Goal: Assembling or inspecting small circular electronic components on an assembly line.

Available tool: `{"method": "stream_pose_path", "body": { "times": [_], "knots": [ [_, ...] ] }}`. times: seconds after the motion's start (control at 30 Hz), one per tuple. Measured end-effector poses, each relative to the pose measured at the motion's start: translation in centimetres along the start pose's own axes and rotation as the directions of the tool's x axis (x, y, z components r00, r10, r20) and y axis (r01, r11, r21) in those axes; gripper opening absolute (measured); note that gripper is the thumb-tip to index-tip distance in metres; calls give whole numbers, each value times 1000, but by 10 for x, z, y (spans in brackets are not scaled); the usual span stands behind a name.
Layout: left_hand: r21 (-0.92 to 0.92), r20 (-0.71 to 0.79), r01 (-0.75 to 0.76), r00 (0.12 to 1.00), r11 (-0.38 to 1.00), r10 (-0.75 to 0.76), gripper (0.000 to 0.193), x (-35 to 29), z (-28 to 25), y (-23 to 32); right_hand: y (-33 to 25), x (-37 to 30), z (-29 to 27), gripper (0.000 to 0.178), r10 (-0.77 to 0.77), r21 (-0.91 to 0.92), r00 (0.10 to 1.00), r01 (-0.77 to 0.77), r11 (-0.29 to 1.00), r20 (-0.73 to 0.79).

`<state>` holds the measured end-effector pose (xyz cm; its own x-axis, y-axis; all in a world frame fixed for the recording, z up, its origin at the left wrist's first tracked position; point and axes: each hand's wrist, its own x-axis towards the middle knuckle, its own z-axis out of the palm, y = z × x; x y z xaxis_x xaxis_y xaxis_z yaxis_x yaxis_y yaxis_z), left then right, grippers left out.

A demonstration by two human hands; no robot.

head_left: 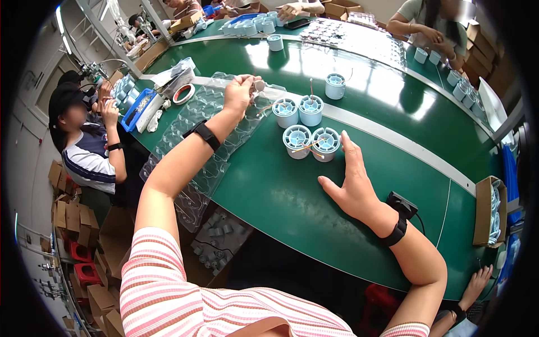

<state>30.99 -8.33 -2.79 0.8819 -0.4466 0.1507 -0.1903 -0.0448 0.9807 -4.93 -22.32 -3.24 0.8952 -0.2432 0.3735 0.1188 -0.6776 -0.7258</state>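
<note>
My left hand [238, 96] is pinched over the far end of a clear plastic blister tray [193, 143], holding a small round grey part [259, 86] at its fingertips. My right hand [355, 185] is open, thumb and fingers apart, just right of a cluster of light-blue cylindrical housings. Two stand in front, a left one [296, 141] and a right one [325, 144], with thin coloured wires across their tops. Behind them are another pair, a left housing [285, 112] and a right housing [311, 110]. A separate housing [335, 86] stands farther back with a wire sticking up.
A roll of tape [183, 94] and a blue bin [140, 110] lie on the left. A small black device [402, 204] stands right of my hand. At the far right is a cardboard box [487, 212]. Co-workers sit around the green table [269, 196], one close on the left.
</note>
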Motion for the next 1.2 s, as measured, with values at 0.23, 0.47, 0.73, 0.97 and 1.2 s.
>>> {"method": "stream_pose_path", "body": {
  "times": [0.23,0.47,0.73,0.97,1.2],
  "knots": [
    [-585,111,405,898,703,-425,22,-49,-26,27,0,0,1,99,-8,-26,998,6,1000,-59],
    [-321,515,720,678,615,-525,31,-194,7,60,-5,18,4,84,-151,-171,985,136,976,-78],
    [132,449,2,891,991,-62,27,-204,32,44,-11,-9,-16,50,-59,-74,996,54,996,-65],
    [450,342,-570,821,687,458,24,-245,15,92,-29,-67,-39,51,12,-76,997,-18,997,-74],
    [225,588,-510,751,830,302,22,-323,55,126,-38,-77,-17,64,-98,138,995,95,986,14]
  ]
}}
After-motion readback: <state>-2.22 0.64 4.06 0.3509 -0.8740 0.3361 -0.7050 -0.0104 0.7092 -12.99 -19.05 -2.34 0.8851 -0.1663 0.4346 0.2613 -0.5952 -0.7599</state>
